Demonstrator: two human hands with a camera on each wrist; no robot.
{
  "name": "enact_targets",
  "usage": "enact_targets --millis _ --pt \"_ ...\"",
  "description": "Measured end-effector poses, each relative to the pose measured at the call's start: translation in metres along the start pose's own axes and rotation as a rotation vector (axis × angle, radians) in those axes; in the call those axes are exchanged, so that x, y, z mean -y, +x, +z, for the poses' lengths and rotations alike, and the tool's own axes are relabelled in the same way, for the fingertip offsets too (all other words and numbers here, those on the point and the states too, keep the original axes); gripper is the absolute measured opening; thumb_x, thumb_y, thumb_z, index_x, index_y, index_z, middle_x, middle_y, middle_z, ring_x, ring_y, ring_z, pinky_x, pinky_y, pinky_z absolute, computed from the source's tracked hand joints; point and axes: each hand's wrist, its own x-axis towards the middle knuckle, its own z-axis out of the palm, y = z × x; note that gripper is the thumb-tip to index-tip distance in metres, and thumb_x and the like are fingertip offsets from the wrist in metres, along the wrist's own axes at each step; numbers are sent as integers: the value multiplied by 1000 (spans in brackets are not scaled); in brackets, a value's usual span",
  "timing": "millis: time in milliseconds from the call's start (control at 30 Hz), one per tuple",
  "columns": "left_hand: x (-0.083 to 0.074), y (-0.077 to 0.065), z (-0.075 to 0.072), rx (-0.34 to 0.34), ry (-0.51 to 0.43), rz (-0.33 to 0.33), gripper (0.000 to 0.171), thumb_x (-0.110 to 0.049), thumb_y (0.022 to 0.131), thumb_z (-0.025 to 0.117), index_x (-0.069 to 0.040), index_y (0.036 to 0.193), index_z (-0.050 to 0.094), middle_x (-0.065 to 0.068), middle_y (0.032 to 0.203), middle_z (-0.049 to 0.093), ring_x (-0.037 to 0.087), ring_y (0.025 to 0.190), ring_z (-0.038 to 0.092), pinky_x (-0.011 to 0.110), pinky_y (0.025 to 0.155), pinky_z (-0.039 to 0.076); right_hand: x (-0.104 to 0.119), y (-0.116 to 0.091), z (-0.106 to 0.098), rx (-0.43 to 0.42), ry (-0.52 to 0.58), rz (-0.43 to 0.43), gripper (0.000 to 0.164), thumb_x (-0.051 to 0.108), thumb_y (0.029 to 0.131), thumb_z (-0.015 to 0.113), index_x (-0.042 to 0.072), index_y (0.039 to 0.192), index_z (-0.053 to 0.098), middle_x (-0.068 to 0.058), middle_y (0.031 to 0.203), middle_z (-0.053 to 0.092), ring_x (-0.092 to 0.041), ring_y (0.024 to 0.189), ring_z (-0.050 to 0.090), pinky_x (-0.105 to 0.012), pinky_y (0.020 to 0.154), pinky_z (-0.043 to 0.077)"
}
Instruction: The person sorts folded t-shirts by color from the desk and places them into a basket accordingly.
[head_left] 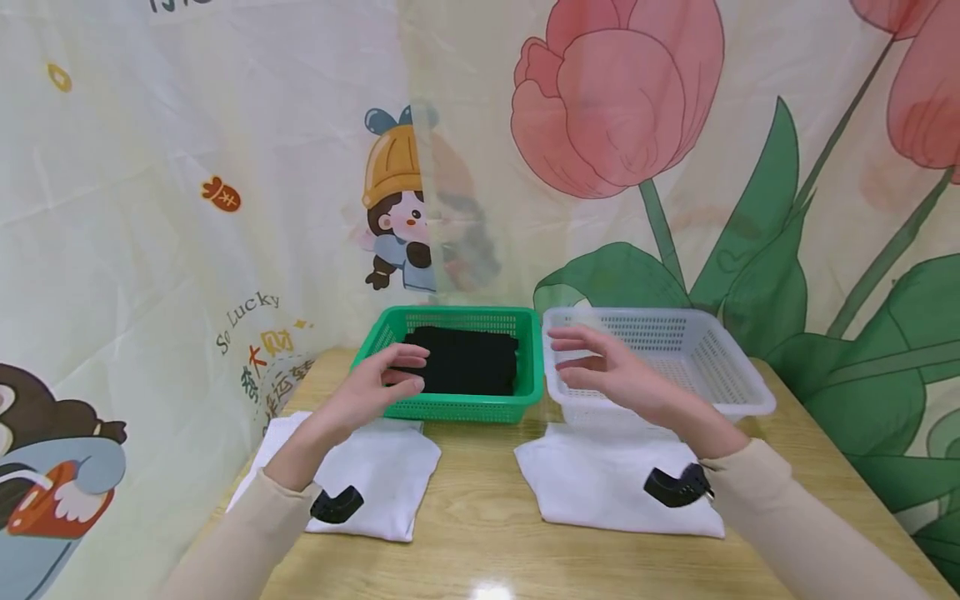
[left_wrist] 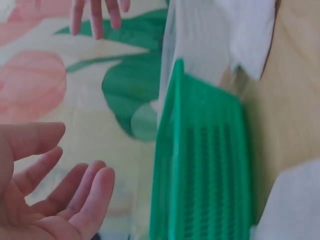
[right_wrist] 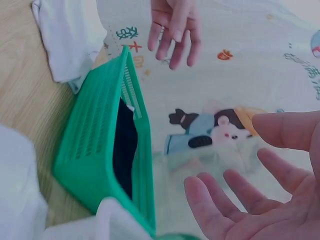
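My left hand hovers over the near left corner of a green plastic basket, fingers loosely bent around nothing. Inside that basket lies folded black cloth. Over the near left part of a white plastic basket, my right hand hangs in the air, its fingers relaxed and spread as the right wrist view shows. Folded white cloth, perhaps a garment, lies flat in front of each basket: one piece at left, partly behind my left forearm, another at right, partly behind my right forearm.
Both baskets stand side by side at the back of a wooden table. Behind them hangs a printed curtain with tulips and cartoon figures. A black wrist strap sits below the left hand, and a similar one below the right.
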Motion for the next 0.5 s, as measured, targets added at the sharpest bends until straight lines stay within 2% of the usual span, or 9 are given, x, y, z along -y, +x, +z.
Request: enact_targets --millis 100,233,367,500 --pt "-3 -9 24 50 -47 -1 44 -22 105 71 -20 147 58 10 148 59 29 126 64 44 102 55 -16 -32 -12 -13 -1 18 60 17 107 65 11 161 41 -21 158 48 -45 140 54 -42 107 54" --pt "2 -14 55 127 -129 -40 43 -25 105 71 -24 146 58 7 146 60 26 125 65 46 104 53 -44 -68 -27 -32 -15 79 61 21 107 66 10 161 40 -24 155 49 -43 134 59 -31 99 55" --pt "14 -12 86 191 -196 -78 44 -21 105 69 -21 147 57 8 144 60 27 123 65 44 104 54 -77 -96 -40 -44 -2 162 62 25 108 63 5 161 37 -28 154 50 -37 129 63 -31 97 58" --pt "23 -2 116 290 -332 -132 50 -17 104 69 -15 152 52 19 149 54 38 126 63 44 102 56 -109 -124 -54 -44 28 258 64 26 110 60 -1 162 33 -33 154 46 -22 123 66 -30 95 59"
